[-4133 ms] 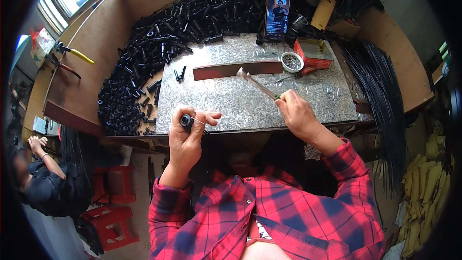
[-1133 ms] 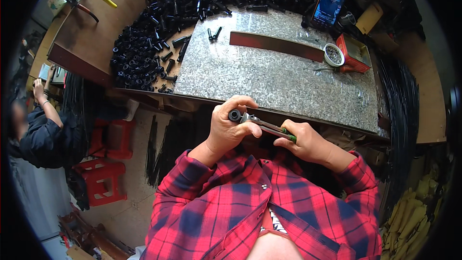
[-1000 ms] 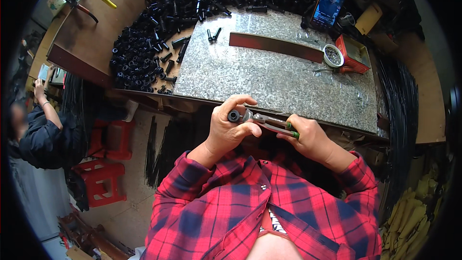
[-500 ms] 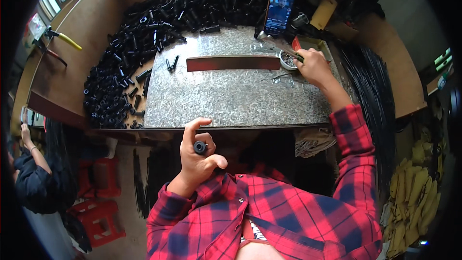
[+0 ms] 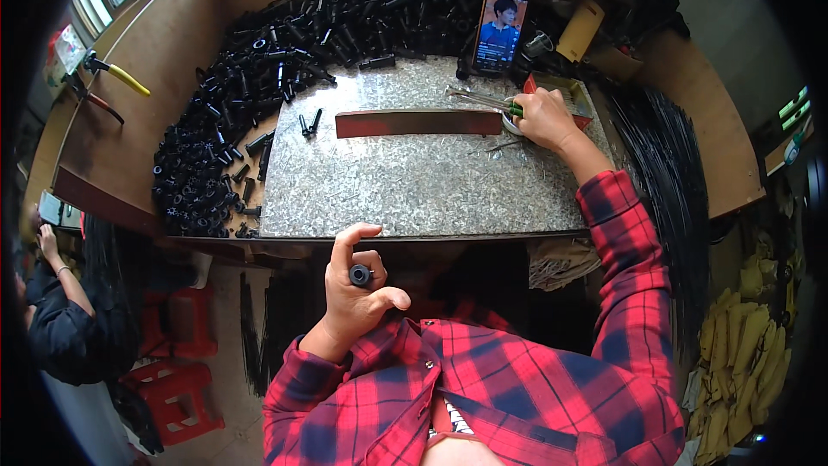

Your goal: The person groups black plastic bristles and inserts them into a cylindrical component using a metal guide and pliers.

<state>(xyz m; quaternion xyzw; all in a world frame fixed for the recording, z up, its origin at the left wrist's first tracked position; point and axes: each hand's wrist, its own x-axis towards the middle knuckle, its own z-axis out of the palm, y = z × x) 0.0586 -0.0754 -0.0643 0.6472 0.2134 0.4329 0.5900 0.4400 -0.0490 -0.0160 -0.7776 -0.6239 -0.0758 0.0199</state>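
Observation:
My left hand point(image 5: 352, 293) is held in front of the table's near edge. Its lower fingers curl round a black cylindrical part point(image 5: 360, 275) with a hole in its end, while the index finger and thumb stand apart. At the right of the speckled tabletop, my right hand point(image 5: 545, 119) grips a slim metal tool point(image 5: 474, 98) with a green handle; its exact kind is unclear. The tool's shaft points left above the table. Under this hand sits a small white bowl point(image 5: 509, 127), mostly hidden. A long dark flat bar point(image 5: 418, 124) lies to its left.
A heap of black cylindrical parts point(image 5: 302, 30) fills the back and left. A phone point(image 5: 498, 30) stands behind the tool. Black rods point(image 5: 660, 147) lie at the right. Pliers point(image 5: 121, 76) hang on the left board. Another person point(image 5: 78, 311) works at far left, near red stools point(image 5: 181, 401).
My right hand has shifted a little left and down, and the tool in it has turned flatter. The bowl is now more covered. My left hand keeps its hold almost unchanged.

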